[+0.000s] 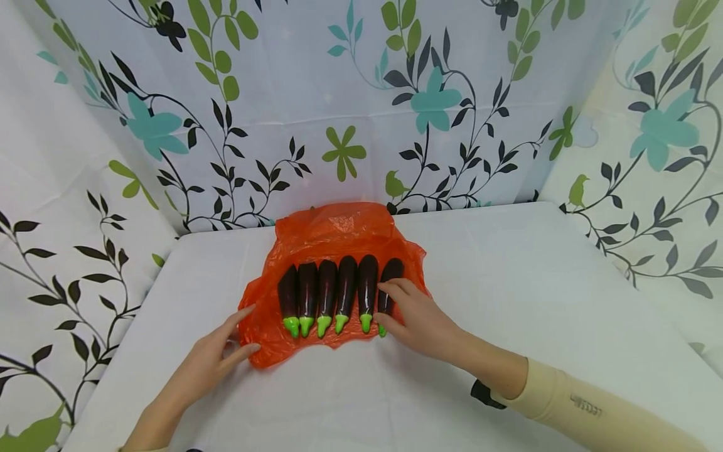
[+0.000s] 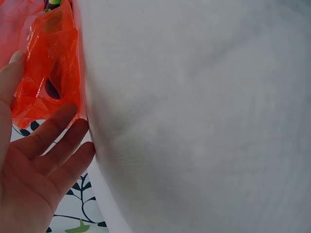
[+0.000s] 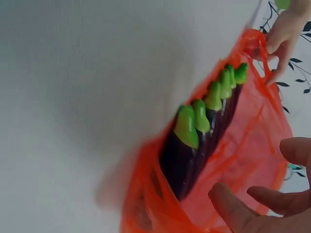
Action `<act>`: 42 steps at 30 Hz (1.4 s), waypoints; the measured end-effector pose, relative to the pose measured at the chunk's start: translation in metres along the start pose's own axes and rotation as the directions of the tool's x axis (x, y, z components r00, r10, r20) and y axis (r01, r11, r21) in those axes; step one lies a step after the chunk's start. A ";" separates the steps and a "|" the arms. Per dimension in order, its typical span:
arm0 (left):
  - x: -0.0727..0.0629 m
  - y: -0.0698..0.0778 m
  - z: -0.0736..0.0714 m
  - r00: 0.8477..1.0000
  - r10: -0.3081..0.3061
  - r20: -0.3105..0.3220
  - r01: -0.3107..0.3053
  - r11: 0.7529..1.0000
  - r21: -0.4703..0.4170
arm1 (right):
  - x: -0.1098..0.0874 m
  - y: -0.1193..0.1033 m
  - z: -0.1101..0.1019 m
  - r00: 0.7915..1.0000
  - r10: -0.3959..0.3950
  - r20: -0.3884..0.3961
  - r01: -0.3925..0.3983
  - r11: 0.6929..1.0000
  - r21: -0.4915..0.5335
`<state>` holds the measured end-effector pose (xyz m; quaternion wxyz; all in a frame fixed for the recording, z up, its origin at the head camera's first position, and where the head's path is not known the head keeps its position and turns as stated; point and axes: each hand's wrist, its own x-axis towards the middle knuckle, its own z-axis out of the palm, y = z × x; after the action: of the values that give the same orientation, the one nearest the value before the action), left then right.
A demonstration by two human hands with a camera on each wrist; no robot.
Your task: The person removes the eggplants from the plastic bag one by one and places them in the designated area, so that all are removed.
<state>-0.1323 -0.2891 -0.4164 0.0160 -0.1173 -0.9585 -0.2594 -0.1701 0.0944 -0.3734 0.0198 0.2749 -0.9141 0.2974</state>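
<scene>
Several dark purple eggplants [image 1: 326,292] with bright green stem ends lie side by side in a row on an orange-red plastic bag [image 1: 333,223]. My right hand [image 1: 420,320] is over the rightmost eggplant [image 1: 392,269] and partly covers it in the head view. In the right wrist view its fingers [image 3: 228,204] are spread and hold nothing, near the closest eggplant [image 3: 177,160]. At the bag's left edge is my left hand [image 1: 206,361], thumb and fingers apart. The left wrist view shows its fingers [image 2: 63,141] loosely extended beside the bag [image 2: 53,58].
A white-covered table [image 1: 480,263] lies under the bag. Behind it and at both sides hangs a white curtain [image 1: 294,81] printed with leaves and flowers. A dark band [image 1: 487,394] sits on the right wrist, below a cream sleeve [image 1: 587,402].
</scene>
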 end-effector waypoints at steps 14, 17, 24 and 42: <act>-0.001 0.002 -0.003 1.000 -0.007 0.013 0.007 1.000 -0.014 | 0.024 0.020 0.026 0.986 0.167 0.003 -0.167 0.986 0.001; -0.001 0.001 -0.003 1.000 -0.013 0.024 0.014 1.000 -0.006 | 0.026 0.024 0.028 0.982 0.189 0.013 -0.189 0.982 0.001; -0.002 0.002 -0.003 0.999 -0.016 0.030 0.016 1.000 -0.001 | 0.027 0.032 0.031 0.984 0.179 0.020 -0.179 0.984 0.008; -0.001 0.003 -0.001 1.000 0.004 0.025 -0.004 1.000 -0.018 | 0.032 0.038 0.031 0.970 0.217 0.111 -0.218 0.976 -0.005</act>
<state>-0.1308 -0.2873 -0.4147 0.0036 -0.1227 -0.9560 -0.2663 -0.2131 0.0868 -0.4120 -0.0648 0.1894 -0.9373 0.2853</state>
